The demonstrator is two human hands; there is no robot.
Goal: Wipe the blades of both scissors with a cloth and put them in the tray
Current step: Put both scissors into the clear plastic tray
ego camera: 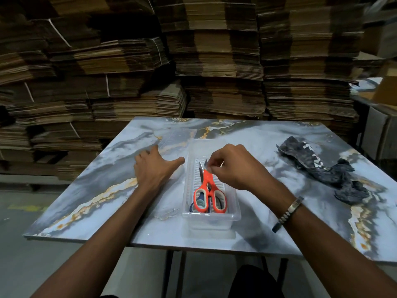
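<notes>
Two bare forearms reach forward over a desk (268, 134) from the near edge. The left hand (153, 168) lies flat on the desk top just left of the tray, palm down, fingers spread and straight, the thumb pointing toward the tray's left wall. The right hand (234, 166) hovers over the far half of the tray with its fingers curled and its fingertips pinched together at the blade tips of the orange scissors; a metal bracelet (290, 210) sits on that wrist.

The desk has a glossy marble-look top in grey, white and blue with gold veins. Behind its far edge rise tall stacks of flattened brown cardboard (214, 61), filling the background of a dim storeroom. A grey floor shows off the left edge.

The clear plastic tray (231, 220) stands near the middle of the desk, close to the near edge, its long side running away from the viewer. Inside it lie the orange scissors (207, 186) — handles toward the near end, steel blades pointing to the far end. Under them, a second pair of scissors (194, 206) with dark blue handles shows only partly. The cloth (322, 166), dark grey-blue and crumpled with white markings, lies well apart from the tray, near the right edge of the desk.
</notes>
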